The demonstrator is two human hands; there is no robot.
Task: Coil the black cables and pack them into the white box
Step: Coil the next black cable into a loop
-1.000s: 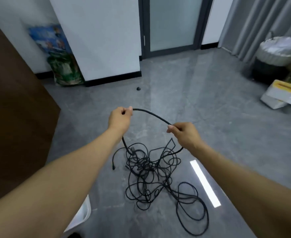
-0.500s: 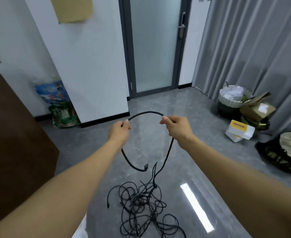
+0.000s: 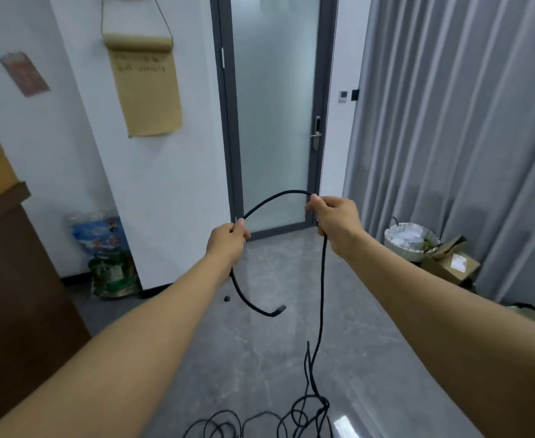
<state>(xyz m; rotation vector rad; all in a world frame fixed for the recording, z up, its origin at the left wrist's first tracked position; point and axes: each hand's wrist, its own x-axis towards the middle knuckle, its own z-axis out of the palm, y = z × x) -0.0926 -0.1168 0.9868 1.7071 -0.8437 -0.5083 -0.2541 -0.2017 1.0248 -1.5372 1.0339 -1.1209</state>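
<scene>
Left hand and right hand each pinched the black cable, arched between both grips; plug end dangled below left, rest trailed to tangle on floor

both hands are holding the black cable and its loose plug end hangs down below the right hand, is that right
Not quite. In the head view both the left hand and the right hand hold the black cable, but the loose plug end hangs below the left hand. Below the right hand the cable runs down to the tangle on the floor.

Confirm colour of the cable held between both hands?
Black cable, seen in the head view.
</scene>
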